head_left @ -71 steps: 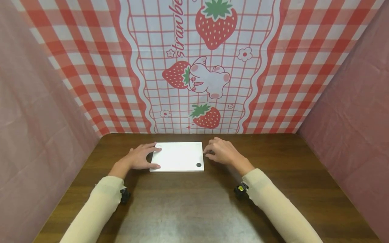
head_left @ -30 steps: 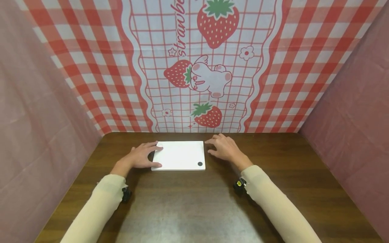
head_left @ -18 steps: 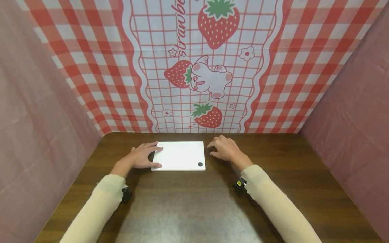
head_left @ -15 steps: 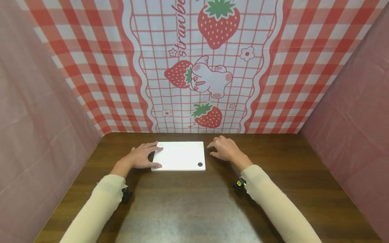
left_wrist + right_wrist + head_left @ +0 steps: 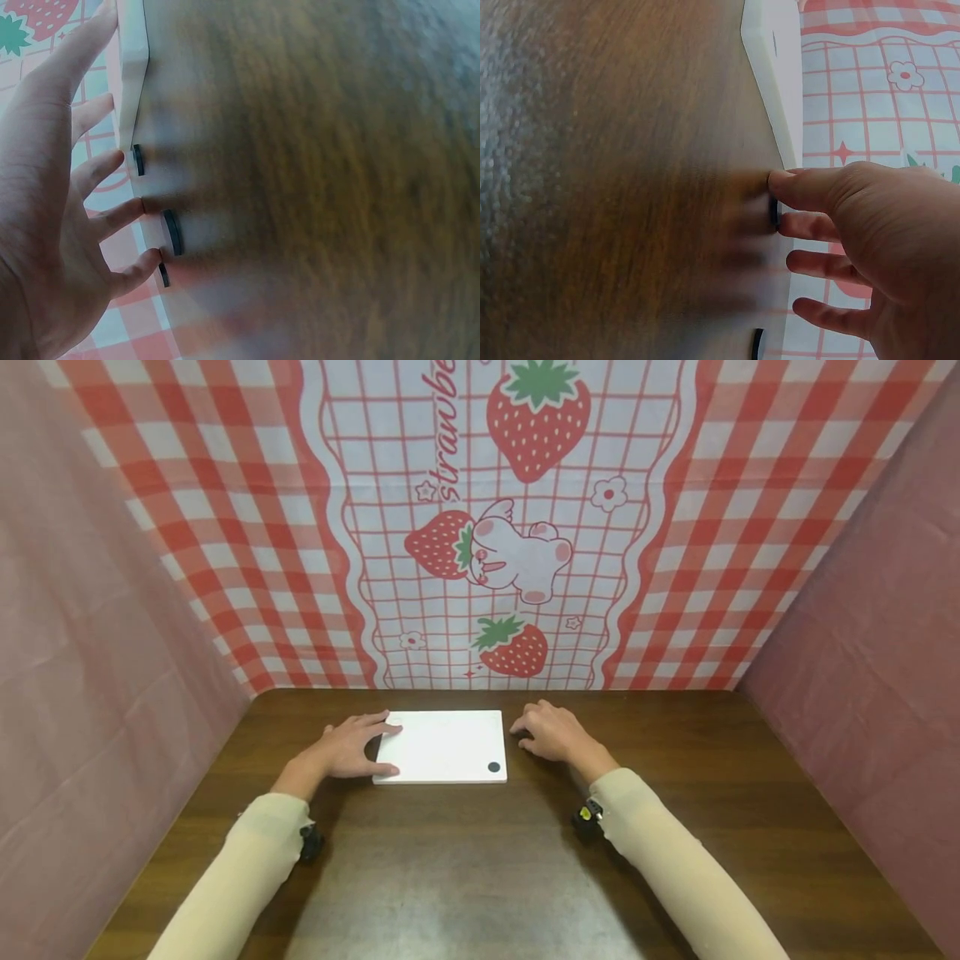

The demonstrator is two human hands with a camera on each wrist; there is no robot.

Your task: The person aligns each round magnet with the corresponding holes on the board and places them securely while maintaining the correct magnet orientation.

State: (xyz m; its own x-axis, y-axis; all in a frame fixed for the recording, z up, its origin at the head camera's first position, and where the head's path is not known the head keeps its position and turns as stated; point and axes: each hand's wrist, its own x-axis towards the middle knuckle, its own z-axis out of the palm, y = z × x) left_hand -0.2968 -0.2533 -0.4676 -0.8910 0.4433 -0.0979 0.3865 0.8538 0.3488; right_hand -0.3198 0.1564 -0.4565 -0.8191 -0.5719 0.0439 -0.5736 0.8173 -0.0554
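A flat white board (image 5: 446,743) lies on the table with a black round spot (image 5: 493,767) at its near right corner. My left hand (image 5: 351,746) rests at the board's left end, fingers spread, thumb and forefinger over the board. Under that hand, the left wrist view shows several thin black discs (image 5: 172,232) standing out dark against the table beside the board. My right hand (image 5: 550,731) is just off the board's right edge with fingers bent. Its thumb and forefinger pinch a thin black disc (image 5: 774,214) low at the tabletop. Both hands hide the discs in the head view.
Another black disc (image 5: 758,344) lies on the table, lower in the right wrist view. The dark brown wooden table (image 5: 450,877) ends at a strawberry-print cloth (image 5: 517,552) behind. Pink cloth walls (image 5: 862,610) stand on either side.
My right hand has drawn slightly away from the board's right edge, and its stretched forefinger has bent down toward the thumb. The left hand and the board have stayed in place.
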